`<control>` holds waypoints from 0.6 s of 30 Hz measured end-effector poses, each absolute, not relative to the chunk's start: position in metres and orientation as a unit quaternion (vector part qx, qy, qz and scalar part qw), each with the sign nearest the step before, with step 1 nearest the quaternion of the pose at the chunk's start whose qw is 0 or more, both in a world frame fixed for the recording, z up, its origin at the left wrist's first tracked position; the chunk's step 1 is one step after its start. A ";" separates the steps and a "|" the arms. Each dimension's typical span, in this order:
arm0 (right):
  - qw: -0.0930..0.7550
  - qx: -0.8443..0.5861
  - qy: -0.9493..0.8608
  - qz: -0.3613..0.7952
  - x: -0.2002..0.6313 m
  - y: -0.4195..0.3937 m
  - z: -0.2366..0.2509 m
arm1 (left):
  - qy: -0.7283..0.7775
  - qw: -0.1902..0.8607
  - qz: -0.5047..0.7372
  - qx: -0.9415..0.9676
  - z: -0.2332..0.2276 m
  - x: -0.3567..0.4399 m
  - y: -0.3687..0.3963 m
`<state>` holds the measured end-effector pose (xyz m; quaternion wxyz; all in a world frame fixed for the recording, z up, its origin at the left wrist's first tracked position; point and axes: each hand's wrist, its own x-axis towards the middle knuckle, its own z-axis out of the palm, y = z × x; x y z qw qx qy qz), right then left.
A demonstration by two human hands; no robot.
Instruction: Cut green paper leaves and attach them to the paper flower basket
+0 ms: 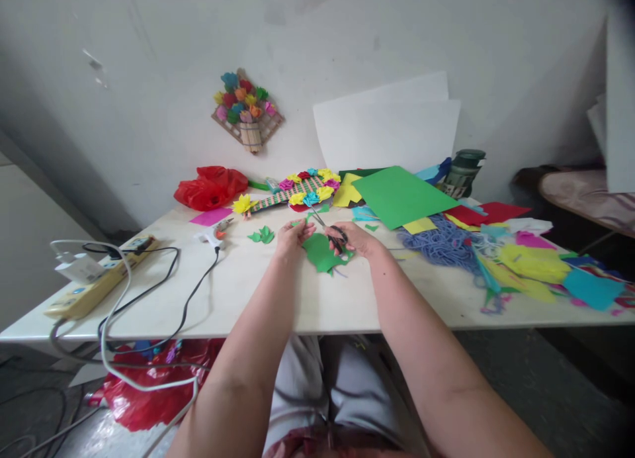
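At the middle of the white bench (278,299), the right hand (358,239) is closed around the black handles of a pair of scissors (327,229), whose blades point far and left. The left hand (292,236) pinches the far edge of a green paper piece (321,253), which lies flat between both hands. Small green paper leaves (262,235) sit just left, seemingly already cut. A glue gun (214,233) lies farther left, and a large green sheet (399,194) rests far right.

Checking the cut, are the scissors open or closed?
Open: the scissors in the right hand show blades parted above the green paper.
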<state>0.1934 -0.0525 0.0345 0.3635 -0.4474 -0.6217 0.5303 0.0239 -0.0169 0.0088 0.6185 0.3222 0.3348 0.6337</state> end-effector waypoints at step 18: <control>0.520 -0.537 -0.498 0.439 0.199 -0.033 0.022 | 0.433 0.500 0.577 0.479 0.002 0.024 -0.012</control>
